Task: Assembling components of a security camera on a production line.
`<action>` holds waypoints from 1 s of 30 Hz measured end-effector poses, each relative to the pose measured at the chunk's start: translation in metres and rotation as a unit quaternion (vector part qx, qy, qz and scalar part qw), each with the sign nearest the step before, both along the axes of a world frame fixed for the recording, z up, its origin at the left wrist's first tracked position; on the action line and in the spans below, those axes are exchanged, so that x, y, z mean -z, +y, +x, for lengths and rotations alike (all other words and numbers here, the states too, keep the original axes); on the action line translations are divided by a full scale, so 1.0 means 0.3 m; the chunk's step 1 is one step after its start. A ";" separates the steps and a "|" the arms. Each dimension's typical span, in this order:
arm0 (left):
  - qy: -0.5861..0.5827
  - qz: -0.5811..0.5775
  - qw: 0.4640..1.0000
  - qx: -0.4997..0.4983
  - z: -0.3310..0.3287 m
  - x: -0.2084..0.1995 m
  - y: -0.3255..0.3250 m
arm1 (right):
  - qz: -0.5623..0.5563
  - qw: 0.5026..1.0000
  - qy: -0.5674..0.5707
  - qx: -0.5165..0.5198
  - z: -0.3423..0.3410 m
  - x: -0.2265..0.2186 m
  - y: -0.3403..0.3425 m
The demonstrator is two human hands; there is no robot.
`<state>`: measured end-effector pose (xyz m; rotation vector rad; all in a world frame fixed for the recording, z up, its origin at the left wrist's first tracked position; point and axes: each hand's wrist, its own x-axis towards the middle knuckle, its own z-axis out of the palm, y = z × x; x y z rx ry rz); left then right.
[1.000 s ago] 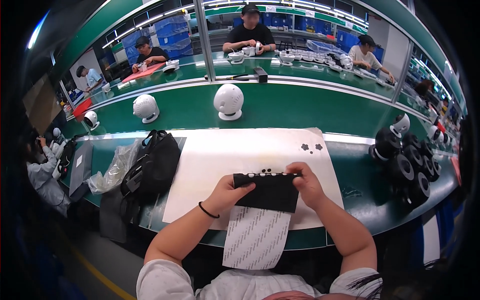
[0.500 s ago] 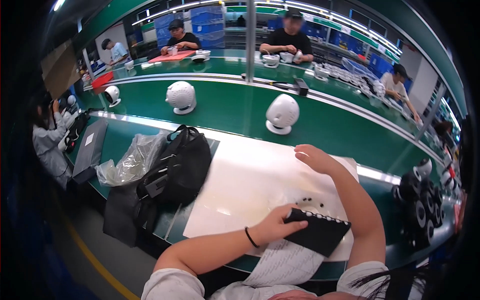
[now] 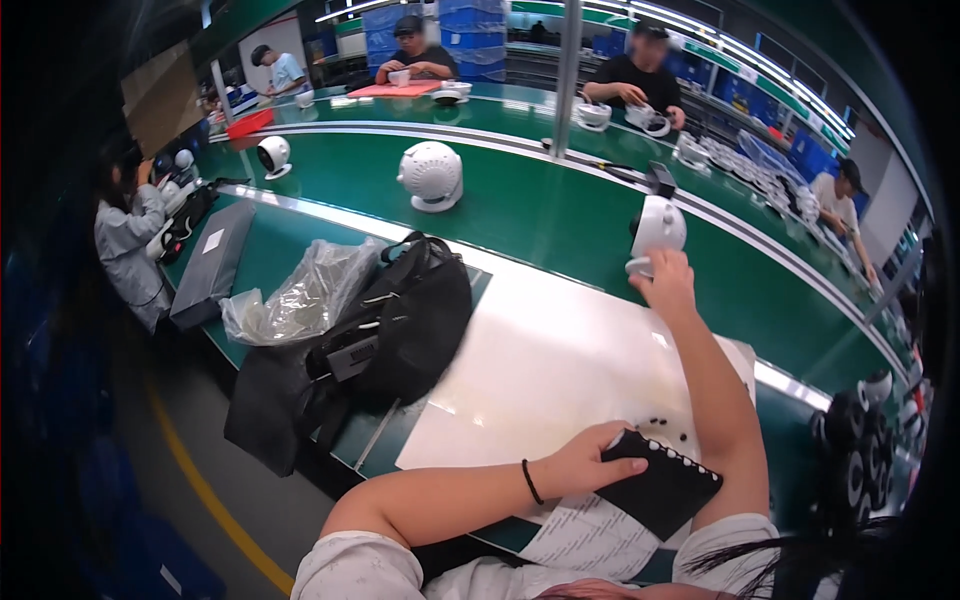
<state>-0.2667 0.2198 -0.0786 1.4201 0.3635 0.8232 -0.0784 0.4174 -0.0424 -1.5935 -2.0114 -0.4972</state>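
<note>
In my left hand (image 3: 590, 461) I grip a flat black pad (image 3: 662, 492), thumb on top. White round pieces line its upper edge, and a white printed sheet (image 3: 585, 535) hangs below it. Farther out, my right hand (image 3: 668, 284) has its fingers at the base of a white rounded device on a round stand (image 3: 660, 224), seemingly holding it. The fingertips are partly hidden behind the hand. Several small black dots (image 3: 682, 437) lie beyond the pad on a white sheet (image 3: 540, 345) covering the bench.
A black bag (image 3: 415, 330) and a clear plastic bag (image 3: 305, 295) lie left, near a grey box (image 3: 213, 262). Another white device (image 3: 431, 176) stands on the green belt (image 3: 530, 215). Black and white round parts (image 3: 850, 440) are piled right. Co-workers sit across the line.
My right hand has reached forward from above the white sheet to the white device, which now looks turned. My left hand still holds the black pad. The whole view has shifted.
</note>
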 end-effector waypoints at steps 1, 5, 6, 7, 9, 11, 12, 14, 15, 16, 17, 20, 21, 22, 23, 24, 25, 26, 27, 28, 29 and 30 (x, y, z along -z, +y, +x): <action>-0.020 0.032 0.999 -0.013 0.004 -0.006 -0.009 | -0.034 0.999 0.023 0.003 0.045 -0.037 -0.005; -0.006 0.084 0.996 -0.019 0.006 -0.058 -0.056 | 0.045 0.996 0.063 0.034 0.093 -0.111 -0.196; -0.009 0.081 0.997 -0.018 -0.001 -0.062 -0.082 | 0.070 0.990 0.111 0.045 0.089 -0.150 -0.268; 0.000 0.112 0.994 -0.001 -0.011 -0.070 -0.101 | 0.098 0.980 0.169 -0.028 0.093 -0.197 -0.359; -0.007 0.170 0.985 0.026 -0.023 -0.108 -0.142 | 0.000 0.917 0.393 -0.060 0.107 -0.250 -0.501; -0.016 0.253 0.966 0.051 -0.024 -0.104 -0.168 | -0.054 0.863 0.496 -0.082 0.138 -0.260 -0.624; -0.016 0.249 0.966 0.060 -0.023 -0.102 -0.173 | -0.104 0.808 0.570 -0.105 0.142 -0.256 -0.681; 0.012 0.276 0.959 0.065 -0.020 -0.103 -0.175 | -0.177 0.737 0.639 -0.130 0.134 -0.245 -0.775; 0.022 0.281 0.958 0.061 -0.016 -0.105 -0.179 | -0.192 0.726 0.648 -0.127 0.126 -0.229 -0.804; 0.024 0.282 0.957 0.065 -0.013 -0.106 -0.180 | -0.207 0.714 0.657 -0.126 0.116 -0.213 -0.828; 0.027 0.275 0.959 0.064 -0.010 -0.104 -0.183 | -0.220 0.712 0.653 -0.134 0.114 -0.177 -0.844; 0.038 0.249 0.967 0.024 -0.007 -0.103 -0.176 | -0.247 0.717 0.632 -0.159 0.084 -0.142 -0.900; 0.044 0.242 0.969 0.005 -0.010 -0.101 -0.176 | -0.247 0.714 0.636 -0.156 0.079 -0.146 -0.906; 0.058 0.213 0.975 -0.012 -0.016 -0.107 -0.180 | -0.251 0.705 0.644 -0.158 0.076 -0.153 -0.904; 0.058 0.213 0.975 -0.008 -0.018 -0.109 -0.177 | -0.254 0.698 0.651 -0.159 0.081 -0.156 -0.902; 0.072 0.209 0.975 -0.015 -0.021 -0.111 -0.174 | -0.251 0.698 0.652 -0.156 0.090 -0.152 -0.905; 0.085 0.205 0.975 -0.022 -0.017 -0.112 -0.172 | -0.259 0.698 0.649 -0.155 0.100 -0.145 -0.907; 0.078 0.206 0.975 -0.028 -0.015 -0.114 -0.170 | -0.269 0.697 0.646 -0.156 0.100 -0.138 -0.906; 0.079 0.206 0.975 -0.026 -0.013 -0.114 -0.167 | -0.268 0.697 0.647 -0.156 0.099 -0.144 -0.912; 0.072 0.207 0.975 -0.031 -0.010 -0.113 -0.163 | -0.189 0.810 0.542 -0.116 0.095 -0.161 -0.926; 0.066 0.207 0.975 -0.038 -0.014 -0.112 -0.160 | -0.106 0.898 0.421 -0.075 0.087 -0.176 -0.938; 0.067 0.206 0.976 -0.039 -0.019 -0.111 -0.157 | -0.020 0.921 0.382 -0.075 0.078 -0.188 -0.950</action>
